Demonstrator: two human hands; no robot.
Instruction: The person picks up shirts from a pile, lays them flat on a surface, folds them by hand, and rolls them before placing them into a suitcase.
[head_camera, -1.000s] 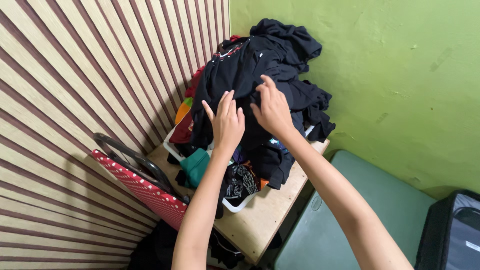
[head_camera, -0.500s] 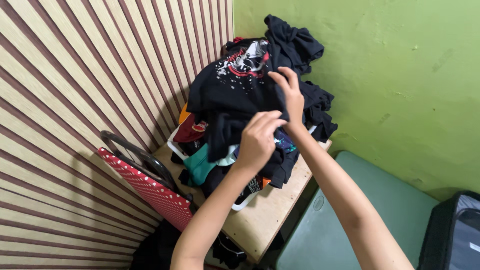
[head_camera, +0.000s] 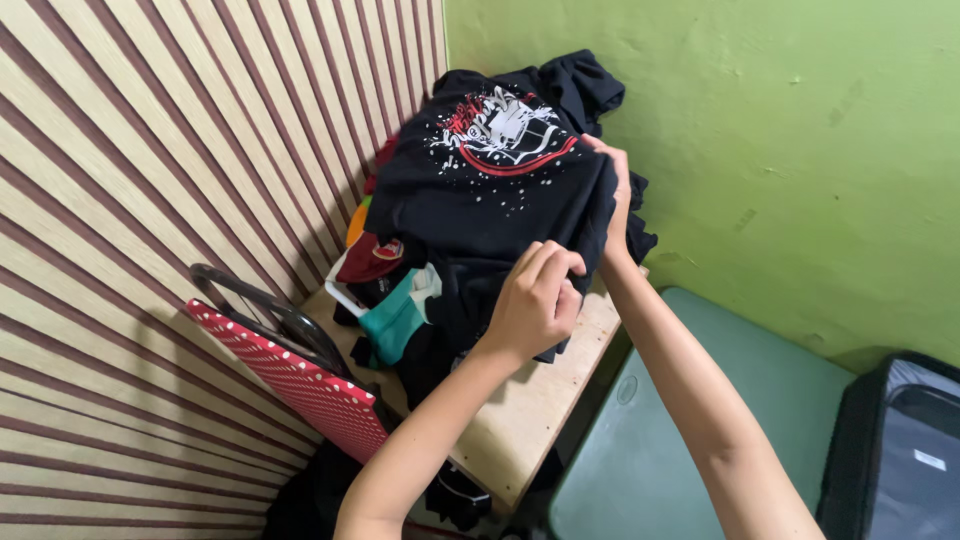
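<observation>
Left hand (head_camera: 535, 305), centre frame, nearest the camera: fingers curled shut, pinching the lower edge of the black printed shirt (head_camera: 495, 190). Right hand (head_camera: 615, 195) sits further up and right, fingers closed on the shirt's right edge, though that grip is partly hidden by cloth, so probably a pinch. Shirt lies spread on top of the clothes pile (head_camera: 400, 290), upper centre, print facing up, long axis running from lower centre toward the upper left corner of the wall. Pile sits on the wooden bench (head_camera: 520, 420). Left hand is nearer the hem; right is nearer the print.
</observation>
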